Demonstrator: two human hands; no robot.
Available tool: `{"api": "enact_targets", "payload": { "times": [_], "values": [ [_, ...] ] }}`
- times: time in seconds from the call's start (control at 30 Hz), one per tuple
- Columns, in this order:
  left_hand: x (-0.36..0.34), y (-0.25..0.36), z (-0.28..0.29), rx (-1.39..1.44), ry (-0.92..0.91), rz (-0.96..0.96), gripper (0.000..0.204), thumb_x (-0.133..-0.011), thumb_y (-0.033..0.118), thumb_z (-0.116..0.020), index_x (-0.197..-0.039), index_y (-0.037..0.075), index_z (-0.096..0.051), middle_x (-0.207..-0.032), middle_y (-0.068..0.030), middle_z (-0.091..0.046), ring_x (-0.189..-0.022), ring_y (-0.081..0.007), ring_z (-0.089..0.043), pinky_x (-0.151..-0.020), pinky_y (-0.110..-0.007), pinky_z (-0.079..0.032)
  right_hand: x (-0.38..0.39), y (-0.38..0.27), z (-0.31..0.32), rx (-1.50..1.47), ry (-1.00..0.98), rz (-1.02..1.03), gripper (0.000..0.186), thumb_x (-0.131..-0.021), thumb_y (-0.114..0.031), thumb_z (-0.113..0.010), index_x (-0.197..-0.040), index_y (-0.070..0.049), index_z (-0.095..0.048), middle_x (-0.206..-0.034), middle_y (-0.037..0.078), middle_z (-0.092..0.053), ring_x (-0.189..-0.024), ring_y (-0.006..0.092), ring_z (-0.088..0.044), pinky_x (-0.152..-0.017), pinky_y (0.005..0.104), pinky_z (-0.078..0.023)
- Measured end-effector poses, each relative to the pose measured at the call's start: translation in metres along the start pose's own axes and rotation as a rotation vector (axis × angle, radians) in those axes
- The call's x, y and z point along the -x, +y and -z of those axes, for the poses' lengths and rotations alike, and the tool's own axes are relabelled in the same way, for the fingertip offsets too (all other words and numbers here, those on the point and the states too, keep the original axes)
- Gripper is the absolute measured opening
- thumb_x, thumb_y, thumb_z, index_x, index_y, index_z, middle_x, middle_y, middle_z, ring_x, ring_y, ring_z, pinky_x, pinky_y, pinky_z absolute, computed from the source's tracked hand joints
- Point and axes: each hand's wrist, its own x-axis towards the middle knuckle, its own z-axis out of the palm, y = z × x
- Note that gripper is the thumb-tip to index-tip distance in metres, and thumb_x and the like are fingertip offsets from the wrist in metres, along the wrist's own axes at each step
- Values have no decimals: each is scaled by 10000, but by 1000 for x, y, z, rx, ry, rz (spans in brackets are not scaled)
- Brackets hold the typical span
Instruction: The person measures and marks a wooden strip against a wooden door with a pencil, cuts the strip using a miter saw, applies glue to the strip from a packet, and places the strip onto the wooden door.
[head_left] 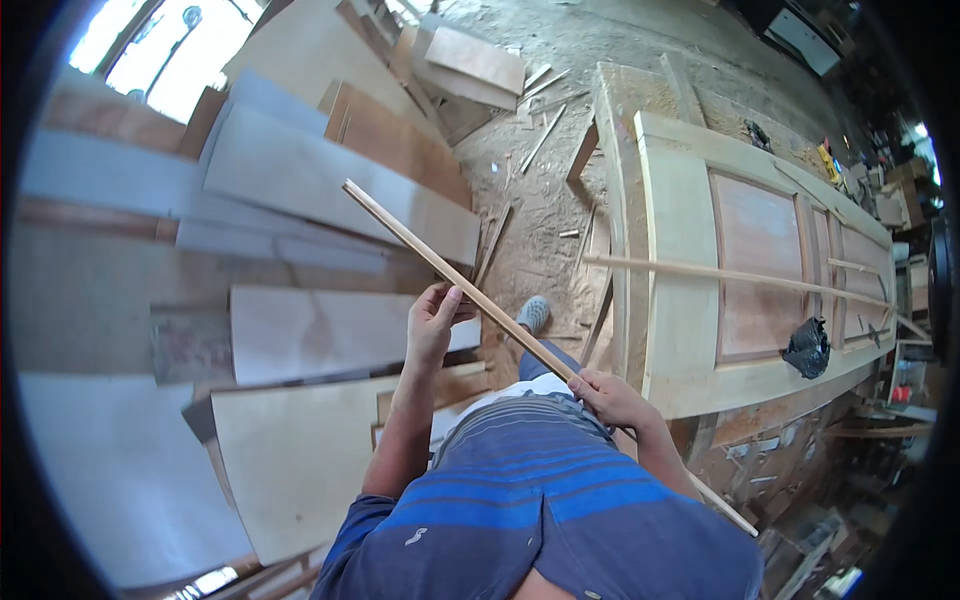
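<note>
A long, thin wooden strip (490,307) slants across in front of my body, its far end up to the left. Around its middle, my left hand (437,315) is closed with thumb and fingers pinching it. My right hand (608,397) grips the strip lower down, close to my waist. Past my right forearm a pale length of wood (730,510) comes out; my arm hides whether it is the same strip. To the right, a panelled wooden door (685,300) lies flat on a workbench (625,200), apart from my hands.
Another thin strip (700,270) lies across the door, beside a crumpled black plastic bag (808,348). Several sheets of board (330,170) lean and lie on my left. Offcuts (542,138) and sawdust litter the floor (525,225) ahead. My shoe (534,313) stands between boards and bench.
</note>
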Motion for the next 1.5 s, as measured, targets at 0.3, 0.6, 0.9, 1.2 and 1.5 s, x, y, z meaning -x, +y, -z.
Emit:
{"api": "enact_targets", "payload": {
  "times": [0.3,0.6,0.9,1.2,1.5],
  "values": [
    [-185,62,-123,-207,-327,198,302,-1081,183,-639,-1279,-44,-623,-1070,-126,-737,-968,-222,-756,-889,-376,-638,-101,-77,115,-119,166,98,598,-1098,-579,-492,-1068,-17,-694,-684,60,-597,-637,173,-584,-625,369,-475],
    [-370,48,-180,-88,-537,475,326,-1135,233,-516,-1316,-15,-626,-1128,-144,-743,-994,-249,-757,-901,-393,-627,-173,-126,191,-461,380,-88,424,-1097,-436,-592,-1009,-24,-635,-712,13,-616,-606,96,-585,-568,276,-496],
    [-572,95,-270,-169,-897,574,410,-1153,266,-464,-1343,-64,-615,-1187,-193,-733,-1097,-306,-744,-1001,-457,-602,-243,-249,268,-739,664,-123,403,-1103,-383,-581,-1146,12,-646,-734,33,-646,-631,113,-626,-594,304,-518],
    [-710,130,-323,-280,-1073,519,421,-1145,268,-494,-1325,-95,-608,-1171,-214,-732,-1086,-322,-753,-974,-446,-620,-312,-316,337,-718,780,-110,422,-1125,-436,-524,-1053,-27,-598,-737,33,-633,-629,131,-647,-574,315,-519],
    [-849,163,-382,-571,-1159,371,291,-1093,168,-603,-1230,-85,-643,-1031,-164,-753,-937,-249,-773,-916,-389,-637,-396,-357,499,-865,842,8,447,-1131,-424,-498,-1055,6,-595,-686,73,-625,-521,166,-621,-517,356,-517]
  ]
}}
